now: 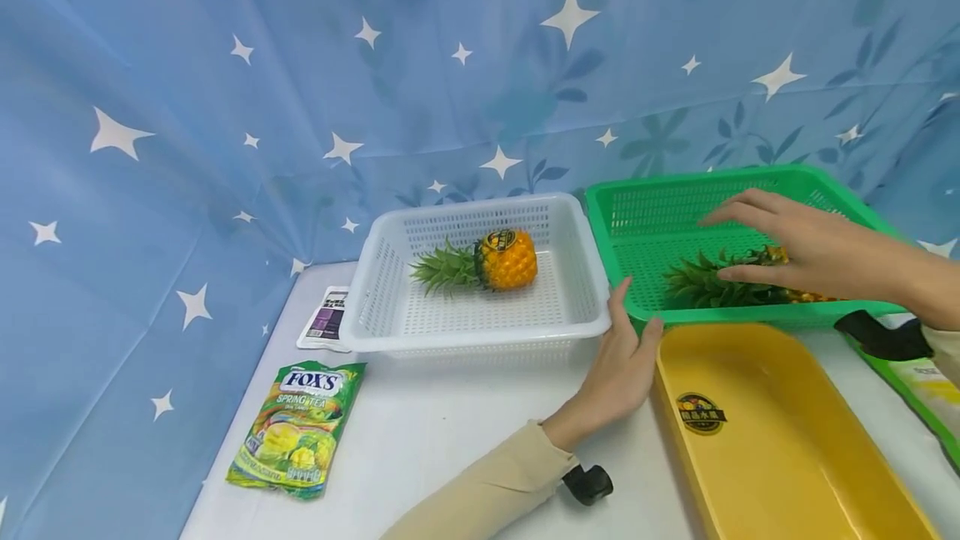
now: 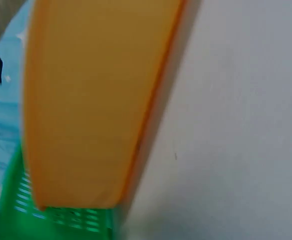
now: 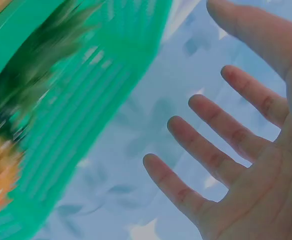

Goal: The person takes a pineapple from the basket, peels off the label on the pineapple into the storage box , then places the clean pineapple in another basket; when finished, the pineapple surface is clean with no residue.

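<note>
My left hand [image 1: 618,369] is at the front right corner of the white basket [image 1: 480,342], its fingers extended beside the rim; whether they touch it I cannot tell. Inside that basket a pineapple [image 1: 516,265] lies on its side, leaves to the left. Over the green basket [image 1: 637,244] hovers my right hand [image 1: 817,248], fingers spread and apart, with nothing in it. Below it lies a second pineapple [image 1: 705,282], partly hidden by the hand. The right wrist view shows the empty palm and the blurred pineapple [image 3: 3,170].
A yellow tray [image 1: 738,448] with a round sticker stands in front of the green basket. On the left of the table lie a FOX'S candy bag [image 1: 296,432] and a small white and purple packet [image 1: 326,319]. A green-edged packet [image 1: 922,382] is at the right. Behind hangs a blue starred curtain [image 1: 450,107].
</note>
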### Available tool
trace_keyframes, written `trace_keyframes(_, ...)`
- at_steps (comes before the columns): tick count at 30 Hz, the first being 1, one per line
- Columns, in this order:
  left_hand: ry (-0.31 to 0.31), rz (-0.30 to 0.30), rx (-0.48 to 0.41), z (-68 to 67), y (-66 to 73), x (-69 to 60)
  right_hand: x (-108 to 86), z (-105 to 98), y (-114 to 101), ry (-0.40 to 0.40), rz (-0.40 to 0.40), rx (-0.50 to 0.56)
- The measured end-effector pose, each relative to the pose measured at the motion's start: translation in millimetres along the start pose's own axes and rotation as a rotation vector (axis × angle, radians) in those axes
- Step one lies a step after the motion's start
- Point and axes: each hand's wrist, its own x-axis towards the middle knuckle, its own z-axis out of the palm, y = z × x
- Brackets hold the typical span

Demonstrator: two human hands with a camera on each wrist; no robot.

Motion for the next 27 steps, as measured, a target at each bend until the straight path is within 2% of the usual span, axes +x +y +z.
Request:
trace_keyframes(3,-0.076,-0.090,-0.005,-19.0,5.0,-21.4,9.6,5,-21,0.052,-0.134,-0.031)
trace_keyframes(6,-0.207,-0.133,-0.014,-52.4,10.2,-48.1,18.8,8,-38,0.085,-0.266,-0.058)
trace_keyframes(9,-0.313,-0.092,-0.001,-93.1,11.8,-74.2,25.8,11,-52,0.092,-0.330,-0.060)
trace_keyframes(11,-0.317,-0.025,0.058,-121.5,11.3,-88.9,29.8,11,-61,0.068,-0.325,-0.046)
trace_keyframes(12,-0.288,0.019,0.105,-135.5,10.1,-95.0,31.8,11,-66,0.053,-0.314,-0.030)
trace_keyframes(14,-0.165,0.120,0.235,-162.3,5.5,-104.4,37.4,11,-73,0.017,-0.293,0.008)
trace_keyframes(17,0.114,0.282,0.466,-197.5,-9.0,-109.9,50.6,12,-81,-0.031,-0.273,0.079)
trace_keyframes(18,0.221,0.322,0.546,-207.5,-15.2,-110.1,56.0,12,-83,-0.044,-0.270,0.101)
trace_keyframes(20,0.400,0.362,0.668,-224.6,-27.9,-109.1,68.2,14,-87,-0.078,-0.269,0.149)
trace_keyframes(21,0.469,0.364,0.711,-231.5,-33.8,-108.1,74.7,16,-89,-0.097,-0.266,0.169)
trace_keyframes(23,0.549,0.319,0.743,-242.3,-43.5,-106.4,88.4,20,-91,-0.128,-0.262,0.196)
trace_keyframes(25,0.567,0.238,0.710,-249.2,-49.6,-105.5,102.5,26,-93,-0.165,-0.253,0.216)
trace_keyframes(27,0.555,0.131,0.638,-253.5,-53.2,-104.8,117.2,32,-94,-0.200,-0.228,0.232)
